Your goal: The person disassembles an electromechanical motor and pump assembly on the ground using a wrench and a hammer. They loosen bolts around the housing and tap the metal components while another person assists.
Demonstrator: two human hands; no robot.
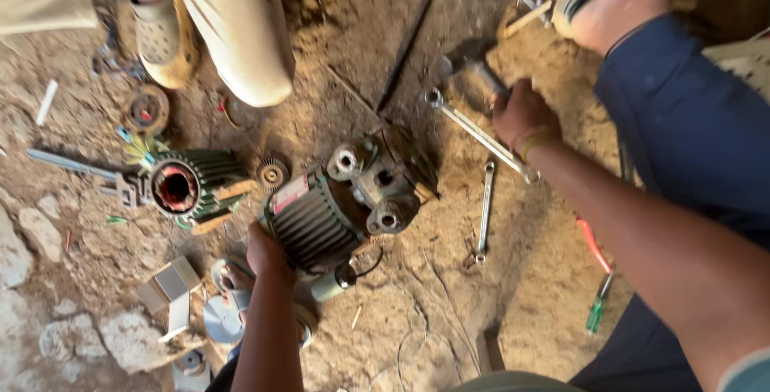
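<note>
A dirty finned electric pump motor (341, 208), dark grey with a red label and two round ports on its far-right end, lies on its side at centre, while a long silver wrench (480, 135) lies slanted just right of it.
</note>
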